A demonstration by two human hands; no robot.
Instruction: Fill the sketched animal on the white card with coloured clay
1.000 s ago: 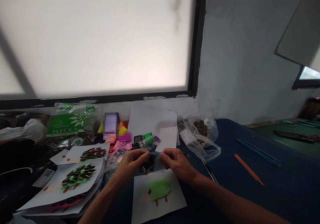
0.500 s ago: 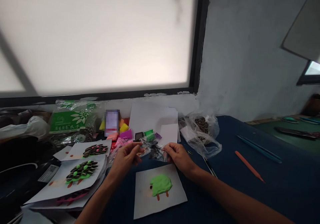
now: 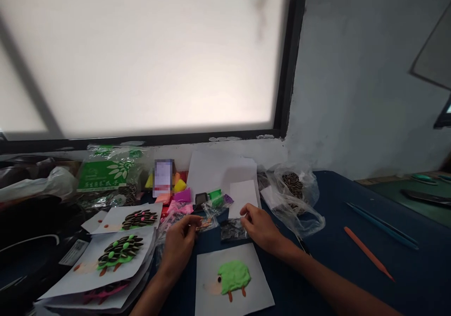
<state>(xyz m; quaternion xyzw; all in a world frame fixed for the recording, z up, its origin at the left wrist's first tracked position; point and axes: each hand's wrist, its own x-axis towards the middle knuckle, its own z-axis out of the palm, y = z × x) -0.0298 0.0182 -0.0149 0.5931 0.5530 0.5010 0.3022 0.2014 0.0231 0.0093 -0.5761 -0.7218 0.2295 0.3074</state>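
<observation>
My left hand [image 3: 180, 241] has its fingers curled in at the edge of a small clear packet [image 3: 207, 224] with something orange inside. To the right, my right hand [image 3: 261, 226] hovers at the edge of a dark, shiny plastic packet [image 3: 232, 230] on the table, fingers bent and slightly apart. Between my forearms lies a white card [image 3: 207, 302] bearing a green clay hedgehog body [image 3: 235, 276] with a pale snout, a dark eye and two brown legs.
Hedgehog cards with seeds [image 3: 120, 255] are stacked on the left. Behind stand a green seed bag [image 3: 102, 175], colourful clay packets [image 3: 182, 195] and white paper [image 3: 221, 165]. Rightward are a plastic bag of seeds [image 3: 292, 189], an orange tool [image 3: 368, 252] and blue tweezers [image 3: 382, 225].
My hands have moved a little apart and down from the packets. The dark packet, lifted and crumpled between them before, now lies flatter beside my right hand. The view has shifted slightly.
</observation>
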